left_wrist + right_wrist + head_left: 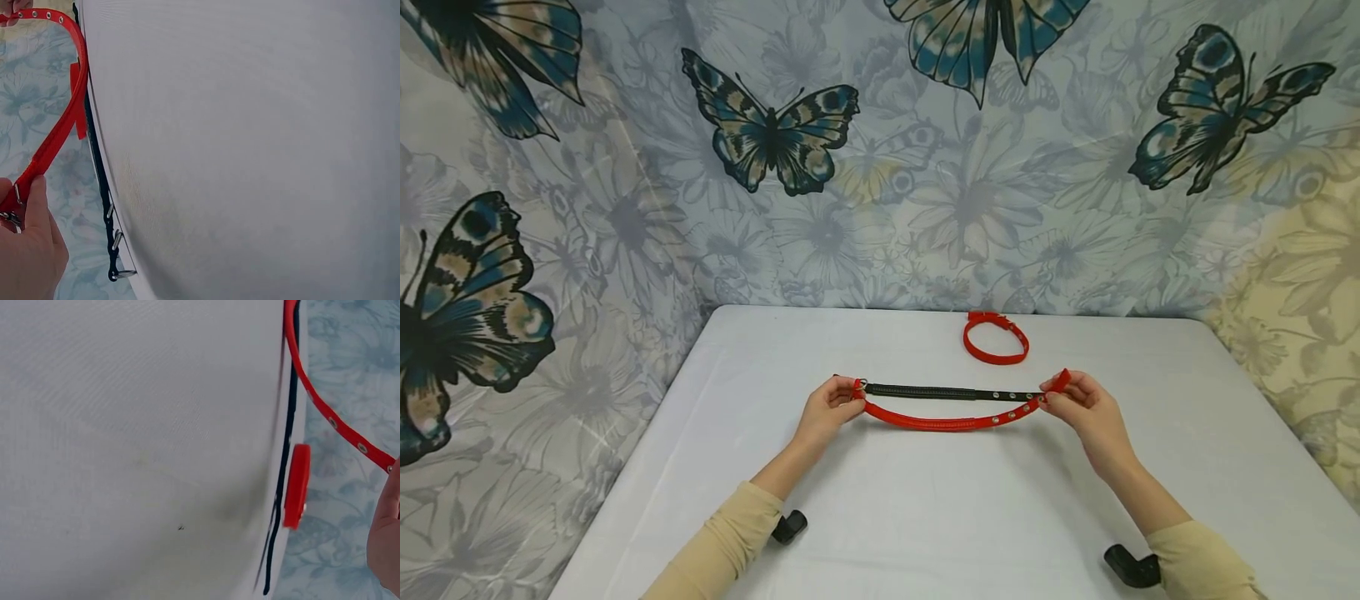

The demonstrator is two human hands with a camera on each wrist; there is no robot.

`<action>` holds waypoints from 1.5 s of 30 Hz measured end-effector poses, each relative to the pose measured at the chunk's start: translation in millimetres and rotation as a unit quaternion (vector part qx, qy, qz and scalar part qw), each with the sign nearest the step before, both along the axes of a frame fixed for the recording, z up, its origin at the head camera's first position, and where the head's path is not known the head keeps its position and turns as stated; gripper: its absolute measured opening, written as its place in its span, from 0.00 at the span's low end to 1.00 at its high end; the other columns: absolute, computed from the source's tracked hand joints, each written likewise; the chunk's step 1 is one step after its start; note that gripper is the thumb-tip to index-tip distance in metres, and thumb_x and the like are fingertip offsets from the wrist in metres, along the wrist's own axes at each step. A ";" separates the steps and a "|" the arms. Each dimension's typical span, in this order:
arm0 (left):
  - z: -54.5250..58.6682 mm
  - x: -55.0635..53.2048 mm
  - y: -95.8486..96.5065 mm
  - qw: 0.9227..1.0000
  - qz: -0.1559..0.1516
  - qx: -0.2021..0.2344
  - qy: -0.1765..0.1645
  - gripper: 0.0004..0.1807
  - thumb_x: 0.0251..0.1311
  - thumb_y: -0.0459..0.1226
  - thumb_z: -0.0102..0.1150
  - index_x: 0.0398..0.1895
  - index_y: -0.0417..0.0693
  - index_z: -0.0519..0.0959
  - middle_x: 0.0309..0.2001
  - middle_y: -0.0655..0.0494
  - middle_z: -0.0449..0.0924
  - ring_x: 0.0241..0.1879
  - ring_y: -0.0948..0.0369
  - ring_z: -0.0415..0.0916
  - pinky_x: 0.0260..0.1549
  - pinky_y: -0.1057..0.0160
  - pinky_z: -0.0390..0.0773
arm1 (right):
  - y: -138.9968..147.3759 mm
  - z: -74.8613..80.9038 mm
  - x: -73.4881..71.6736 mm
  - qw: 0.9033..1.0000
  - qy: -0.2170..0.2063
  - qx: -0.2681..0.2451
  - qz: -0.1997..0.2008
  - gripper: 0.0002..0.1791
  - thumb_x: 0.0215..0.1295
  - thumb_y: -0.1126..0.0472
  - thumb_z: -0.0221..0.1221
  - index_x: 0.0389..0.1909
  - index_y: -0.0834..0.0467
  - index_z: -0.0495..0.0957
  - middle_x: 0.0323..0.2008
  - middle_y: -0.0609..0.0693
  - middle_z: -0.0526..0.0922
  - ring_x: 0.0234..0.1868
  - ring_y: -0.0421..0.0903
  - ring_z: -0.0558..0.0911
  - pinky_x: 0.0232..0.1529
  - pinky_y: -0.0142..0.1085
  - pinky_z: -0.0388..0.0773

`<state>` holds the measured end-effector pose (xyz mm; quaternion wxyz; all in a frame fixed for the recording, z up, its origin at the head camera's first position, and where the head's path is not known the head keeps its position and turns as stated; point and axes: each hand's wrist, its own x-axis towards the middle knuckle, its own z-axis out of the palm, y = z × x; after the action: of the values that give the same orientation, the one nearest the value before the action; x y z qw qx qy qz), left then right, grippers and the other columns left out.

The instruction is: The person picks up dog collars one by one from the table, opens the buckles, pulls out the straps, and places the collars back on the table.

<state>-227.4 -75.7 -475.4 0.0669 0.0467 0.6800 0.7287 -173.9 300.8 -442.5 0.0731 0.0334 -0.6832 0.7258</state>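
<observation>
A red collar strap (940,424) with metal eyelets hangs in a shallow curve between both hands. My left hand (831,408) pinches its buckle end; the left wrist view shows metal hardware by the fingers (37,206). At the eyelet end, my right hand (1090,417) pinches the strap between thumb and fingers, its red tip sticking up. Just behind, a black collar (925,392) lies stretched straight on the table, with its metal ring at the left and eyelets at the right. Its right tip is hidden by the right hand in the head view.
A second red collar (996,360), closed into a loop, rests near the table's back edge. The white-covered table (940,517) meets a wall (865,250) printed with butterflies and flowers. Black devices (790,527) show beside both sleeves.
</observation>
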 end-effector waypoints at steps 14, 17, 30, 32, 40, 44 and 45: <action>1.0 0.3 -9.1 0.986 -0.002 -0.164 0.039 0.09 0.57 0.30 0.64 0.41 0.41 0.80 0.41 0.51 0.83 0.43 0.58 0.80 0.39 0.67 0.79 | 20.4 -9.7 8.9 0.994 -0.087 0.041 -0.043 0.16 0.67 0.62 0.62 0.47 0.66 0.70 0.38 0.44 0.83 0.40 0.37 0.83 0.43 0.34 0.81; 1.8 -0.2 -13.7 0.968 0.008 -0.237 0.080 0.05 0.57 0.33 0.64 0.37 0.46 0.82 0.38 0.57 0.83 0.43 0.58 0.80 0.39 0.63 0.79 | 26.8 -11.7 9.1 0.985 -0.122 0.103 -0.061 0.20 0.67 0.58 0.62 0.49 0.68 0.70 0.36 0.40 0.82 0.38 0.35 0.82 0.41 0.33 0.82; 8.1 1.2 -23.8 0.873 0.042 -0.438 0.213 0.07 0.51 0.28 0.63 0.29 0.49 0.85 0.29 0.58 0.81 0.29 0.61 0.73 0.29 0.63 0.73 | 46.4 -24.6 9.8 0.887 -0.110 0.443 -0.073 0.12 0.63 0.61 0.62 0.42 0.65 0.79 0.34 0.56 0.81 0.33 0.49 0.76 0.27 0.34 0.74; 8.4 2.1 -24.6 0.860 0.041 -0.460 0.216 0.07 0.51 0.28 0.64 0.30 0.49 0.86 0.29 0.57 0.81 0.29 0.60 0.72 0.27 0.63 0.72 | 46.6 -27.5 9.6 0.872 -0.097 0.475 -0.069 0.09 0.62 0.63 0.63 0.40 0.64 0.79 0.33 0.56 0.81 0.34 0.52 0.75 0.28 0.35 0.73; 5.1 0.9 -24.9 0.789 0.046 -0.534 0.301 0.06 0.47 0.27 0.72 0.25 0.47 0.87 0.32 0.54 0.83 0.36 0.54 0.75 0.32 0.57 0.77 | 40.9 -28.7 14.9 0.820 -0.027 0.567 -0.072 0.04 0.56 0.64 0.67 0.31 0.61 0.85 0.33 0.57 0.82 0.40 0.59 0.73 0.34 0.51 0.76; 3.0 -0.2 -24.5 0.769 0.039 -0.550 0.325 0.07 0.46 0.25 0.71 0.22 0.46 0.87 0.28 0.55 0.83 0.32 0.55 0.74 0.29 0.59 0.75 | 37.3 -27.1 15.3 0.807 0.007 0.586 -0.071 0.02 0.53 0.67 0.68 0.27 0.62 0.84 0.35 0.60 0.81 0.42 0.61 0.73 0.37 0.56 0.77; 2.7 -0.1 -24.4 0.768 0.034 -0.553 0.322 0.07 0.46 0.25 0.70 0.22 0.46 0.87 0.27 0.55 0.82 0.30 0.56 0.75 0.28 0.60 0.75 | 36.6 -27.2 15.5 0.806 0.011 0.588 -0.070 0.02 0.53 0.67 0.68 0.27 0.62 0.84 0.34 0.60 0.81 0.40 0.60 0.74 0.37 0.55 0.77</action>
<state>-227.5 -100.0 -472.7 -0.1664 0.2101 0.9481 0.1712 -158.4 337.5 -469.7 0.0976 0.0296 -0.9789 0.1772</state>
